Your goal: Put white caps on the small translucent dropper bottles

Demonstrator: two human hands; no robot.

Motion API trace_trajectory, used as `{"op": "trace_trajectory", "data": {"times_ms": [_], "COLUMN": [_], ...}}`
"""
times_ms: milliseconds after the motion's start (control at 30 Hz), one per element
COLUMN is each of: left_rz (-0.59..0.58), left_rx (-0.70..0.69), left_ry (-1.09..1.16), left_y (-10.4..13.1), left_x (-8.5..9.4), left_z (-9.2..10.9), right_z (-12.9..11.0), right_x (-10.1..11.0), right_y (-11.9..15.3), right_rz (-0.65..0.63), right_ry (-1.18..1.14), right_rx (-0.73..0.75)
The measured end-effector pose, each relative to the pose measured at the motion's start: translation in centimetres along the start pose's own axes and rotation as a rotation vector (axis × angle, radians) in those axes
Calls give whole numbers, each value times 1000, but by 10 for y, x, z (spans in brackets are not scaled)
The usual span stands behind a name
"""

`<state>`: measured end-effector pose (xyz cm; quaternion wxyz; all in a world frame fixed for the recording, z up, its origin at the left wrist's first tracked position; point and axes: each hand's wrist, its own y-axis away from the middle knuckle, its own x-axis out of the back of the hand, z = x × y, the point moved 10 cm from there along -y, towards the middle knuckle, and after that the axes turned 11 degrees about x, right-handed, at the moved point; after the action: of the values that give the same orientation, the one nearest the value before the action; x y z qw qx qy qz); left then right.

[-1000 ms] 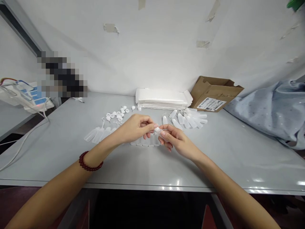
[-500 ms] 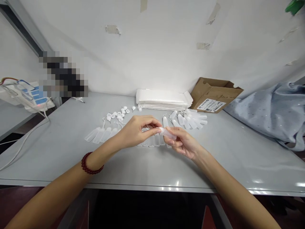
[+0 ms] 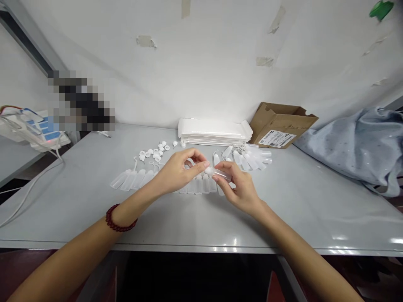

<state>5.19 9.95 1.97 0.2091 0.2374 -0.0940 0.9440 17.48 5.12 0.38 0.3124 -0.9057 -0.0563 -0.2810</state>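
Note:
My right hand grips a small translucent plastic tube between thumb and fingers, above the table. At the tube's left end sits a white cap. Thumb and forefinger of my left hand pinch at this cap. Beneath both hands lies a row of similar translucent tubes, partly covered by my left hand. More tubes with white tops and thin loops lie left of my left wrist. A fanned bunch of capped tubes rests to the right, behind my right hand.
Loose white caps are scattered at the back left of the grey table. Flat white cartons are stacked against the wall, beside an open cardboard box. A light blue cloth bag lies at right; a power strip with cables is at left.
My right hand has turned over, and its fingers have shifted along the tube. The cap end shows more plainly now. My left hand stays at the cap, its fingers slightly shifted.

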Motion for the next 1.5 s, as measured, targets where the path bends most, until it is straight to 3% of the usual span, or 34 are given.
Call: {"op": "trace_trajectory", "data": {"times_ms": [100, 167, 333, 533, 600, 700, 867, 967, 1067, 1200, 1333, 1400, 1500], "left_rz": [211, 241, 53, -174, -194, -184, -55, -2, -33, -148, -256, -269, -235], "left_rx": [-118, -141, -53, 60, 29, -67, -312, -374, -241, 1, 72, 72, 50], "left_ry": [-101, -131, -61, 103, 127, 92, -83, -126, -28, 110, 207, 204, 185], "left_y": [7, 9, 4, 4, 6, 8, 16, 19, 13, 7, 7, 7, 7], "left_x": [16, 18, 4, -13, -14, -14, -10, -10, -10, -17, -25, -26, -24], "left_z": [12, 15, 8, -2, 1, 8, 25, 29, 20, 2, -3, -5, -6], "right_z": [-4, -5, -9, -14, -12, 2, 23, 27, 27, 10, -8, -8, 3], "right_x": [4, 5, 4, 5, 6, 3, -25, -35, -26, 0, 7, 5, -3], "right_y": [0, 1, 1, 1, 1, 2, 8, 13, 9, -2, -3, -2, -1], "right_rz": [42, 65, 85, 79, 77, 59, -64, -124, -62, 45, 53, 37, -13], "right_ry": [146, 227, 347, 266, 180, -97, -719, -891, -798, -329, 17, 40, -112], "right_rx": [101, 139, 191, 206, 135, -88, -461, -577, -503, -182, 62, 59, -92]}}
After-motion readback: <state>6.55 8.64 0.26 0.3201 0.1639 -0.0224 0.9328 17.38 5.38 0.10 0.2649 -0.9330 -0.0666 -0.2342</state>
